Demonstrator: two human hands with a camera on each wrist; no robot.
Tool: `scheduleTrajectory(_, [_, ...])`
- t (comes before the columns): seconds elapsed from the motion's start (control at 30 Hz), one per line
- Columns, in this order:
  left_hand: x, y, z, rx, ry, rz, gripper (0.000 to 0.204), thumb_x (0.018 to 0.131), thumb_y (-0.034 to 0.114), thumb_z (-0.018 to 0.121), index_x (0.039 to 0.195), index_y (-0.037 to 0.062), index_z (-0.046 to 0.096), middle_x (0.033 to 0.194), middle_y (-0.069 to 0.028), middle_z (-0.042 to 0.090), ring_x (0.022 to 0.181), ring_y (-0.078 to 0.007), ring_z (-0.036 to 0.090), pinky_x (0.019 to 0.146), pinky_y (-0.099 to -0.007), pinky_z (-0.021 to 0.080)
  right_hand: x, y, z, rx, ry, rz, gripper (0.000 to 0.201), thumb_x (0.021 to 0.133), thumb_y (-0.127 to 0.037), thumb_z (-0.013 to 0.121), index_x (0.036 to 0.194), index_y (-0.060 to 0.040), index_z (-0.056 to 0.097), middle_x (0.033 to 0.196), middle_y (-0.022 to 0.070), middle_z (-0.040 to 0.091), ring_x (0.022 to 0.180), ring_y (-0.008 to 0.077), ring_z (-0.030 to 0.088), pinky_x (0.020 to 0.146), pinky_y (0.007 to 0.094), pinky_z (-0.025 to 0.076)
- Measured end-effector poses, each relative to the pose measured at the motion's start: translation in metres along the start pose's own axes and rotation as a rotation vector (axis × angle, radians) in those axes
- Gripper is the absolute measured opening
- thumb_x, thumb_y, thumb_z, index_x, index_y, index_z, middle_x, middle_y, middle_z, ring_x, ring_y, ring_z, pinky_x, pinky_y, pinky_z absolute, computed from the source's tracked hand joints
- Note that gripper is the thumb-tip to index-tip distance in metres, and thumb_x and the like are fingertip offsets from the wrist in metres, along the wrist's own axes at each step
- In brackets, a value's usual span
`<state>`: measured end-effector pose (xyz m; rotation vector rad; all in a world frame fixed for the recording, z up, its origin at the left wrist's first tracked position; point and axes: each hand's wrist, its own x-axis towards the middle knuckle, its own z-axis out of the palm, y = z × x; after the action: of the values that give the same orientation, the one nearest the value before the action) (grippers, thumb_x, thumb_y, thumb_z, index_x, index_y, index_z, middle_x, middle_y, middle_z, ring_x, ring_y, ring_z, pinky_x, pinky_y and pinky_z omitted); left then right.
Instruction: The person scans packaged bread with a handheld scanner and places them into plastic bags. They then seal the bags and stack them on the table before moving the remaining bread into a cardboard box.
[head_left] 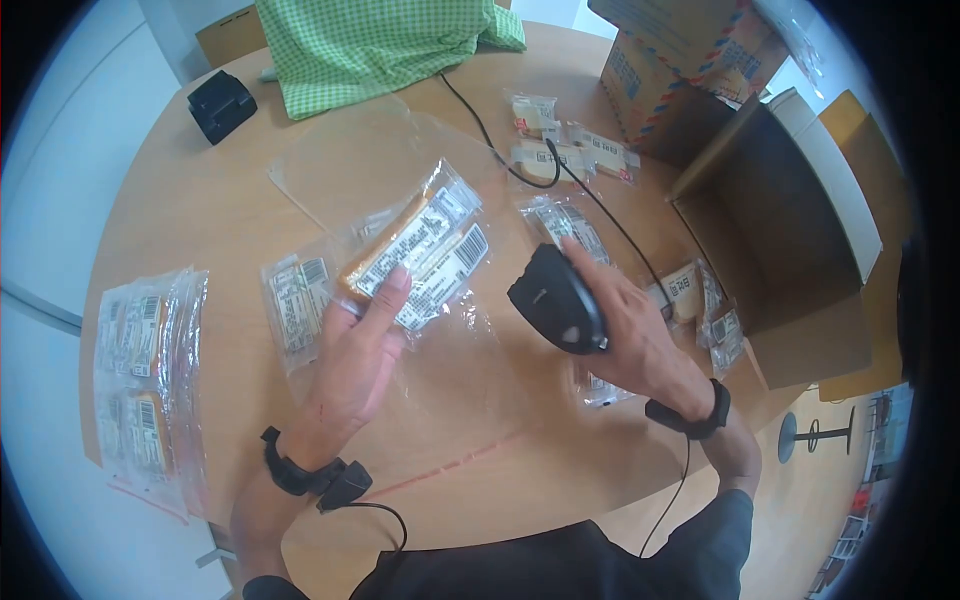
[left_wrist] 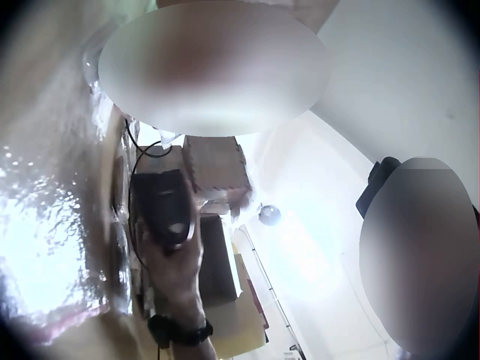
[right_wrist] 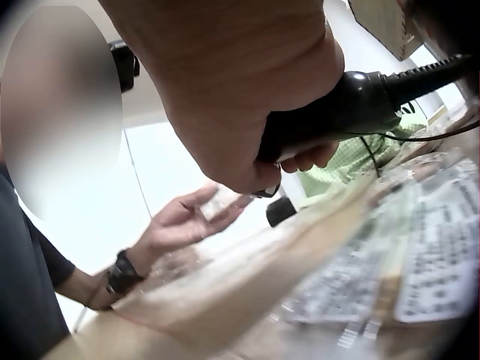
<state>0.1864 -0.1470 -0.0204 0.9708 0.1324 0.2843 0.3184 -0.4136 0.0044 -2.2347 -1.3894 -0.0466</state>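
Note:
In the head view the left hand grips a clear-wrapped food packet with a white printed label, thumb on top. Another labelled packet lies against it on the right. The right hand holds a black handheld scanner over the table, a little right of the packets; in the right wrist view its fingers wrap round the scanner's handle. Under and behind the scanner are more wrapped packets. One more labelled packet lies left of the left hand.
A stack of bagged packets is at the left edge. Open cardboard box stands right, striped box behind it. Green checked cloth and black device are at the back. A black cable crosses the table.

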Motion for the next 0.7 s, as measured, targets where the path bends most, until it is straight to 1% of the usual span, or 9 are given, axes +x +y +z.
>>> scheduleTrajectory(0.03, [-0.001,0.0,0.001,0.004,0.002,-0.005,0.049,0.111,0.019,0.058,0.153,-0.0021,0.045,0.148,-0.0169,0.06,0.136,-0.0277,0.06,0.114,-0.0467,0.051,0.004,-0.007,-0.007,-0.001,0.003,-0.002,0.106,0.072,-0.003,0.079,0.166,-0.0049,0.029,0.134,0.0227,0.065,0.118,0.0431,0.065,0.096,0.0481,0.054])
scheduleTrajectory(0.1, [-0.003,0.0,0.003,-0.002,-0.003,-0.007,0.049,0.111,0.018,0.058,0.154,-0.0018,0.045,0.149,-0.0169,0.059,0.137,-0.0276,0.059,0.116,-0.047,0.05,0.012,-0.018,-0.017,0.3,0.006,0.041,0.106,0.074,-0.004,0.076,0.167,-0.0071,0.025,0.132,0.024,0.067,0.112,0.0478,0.067,0.095,0.0482,0.055])
scheduleTrajectory(0.13, [-0.003,0.0,0.004,-0.009,-0.006,-0.009,0.049,0.111,0.018,0.058,0.154,-0.0015,0.045,0.15,-0.0169,0.058,0.139,-0.0275,0.057,0.117,-0.0473,0.048,0.014,-0.018,-0.017,0.302,0.011,0.046,0.106,0.074,-0.004,0.076,0.167,-0.0071,0.025,0.132,0.024,0.067,0.112,0.0478,0.067,0.095,0.0482,0.055])
scheduleTrajectory(0.2, [-0.004,-0.002,0.004,-0.008,-0.01,-0.005,0.049,0.111,0.018,0.058,0.154,-0.0011,0.045,0.151,-0.0168,0.057,0.139,-0.0274,0.057,0.117,-0.0473,0.048,0.018,-0.017,-0.017,0.417,-0.007,-0.022,0.1,0.077,-0.004,0.072,0.166,-0.0071,0.027,0.132,0.0247,0.068,0.11,0.0482,0.069,0.095,0.0473,0.055])
scheduleTrajectory(0.3, [-0.005,-0.002,0.005,-0.015,-0.011,-0.003,0.049,0.111,0.017,0.058,0.155,-0.0006,0.045,0.152,-0.0166,0.057,0.14,-0.0274,0.056,0.118,-0.0476,0.047,0.019,-0.013,-0.01,0.434,-0.058,0.013,0.097,0.076,-0.005,0.072,0.164,-0.0068,0.03,0.132,0.0241,0.069,0.11,0.0476,0.069,0.095,0.0473,0.055])
scheduleTrajectory(0.53, [-0.008,-0.002,0.008,-0.021,-0.03,-0.019,0.049,0.111,0.016,0.058,0.155,-0.0005,0.044,0.152,-0.017,0.057,0.14,-0.0282,0.056,0.117,-0.0493,0.048,0.019,-0.014,-0.003,0.434,-0.063,0.043,0.096,0.075,-0.004,0.072,0.162,-0.0064,0.032,0.135,0.0246,0.067,0.113,0.0476,0.068,0.096,0.0474,0.055])
scheduleTrajectory(0.6, [-0.008,-0.004,0.008,-0.021,-0.024,-0.021,0.048,0.111,0.015,0.057,0.154,-0.0011,0.044,0.152,-0.0175,0.057,0.141,-0.0286,0.056,0.118,-0.0496,0.048,0.018,-0.013,-0.002,0.469,-0.051,0.034,0.099,0.076,-0.006,0.074,0.165,-0.012,0.032,0.142,0.0201,0.066,0.127,0.0434,0.065,0.111,0.0463,0.051])
scheduleTrajectory(0.63, [-0.008,-0.005,0.008,-0.021,-0.016,-0.019,0.048,0.111,0.015,0.057,0.154,-0.0018,0.045,0.151,-0.018,0.057,0.141,-0.029,0.056,0.118,-0.0498,0.049,0.017,-0.014,-0.004,0.471,-0.052,0.04,0.099,0.076,-0.006,0.074,0.165,-0.012,0.032,0.142,0.0201,0.066,0.127,0.0434,0.065,0.111,0.0463,0.051])
scheduleTrajectory(0.7, [-0.008,0.0,0.009,-0.016,0.011,-0.03,0.048,0.111,0.016,0.056,0.154,-0.0029,0.044,0.152,-0.019,0.056,0.141,-0.0303,0.055,0.118,-0.0502,0.048,0.015,-0.018,-0.009,0.471,-0.111,0.189,0.102,0.076,-0.001,0.074,0.167,-0.0118,0.028,0.151,0.0217,0.058,0.134,0.0436,0.06,0.112,0.0469,0.049])
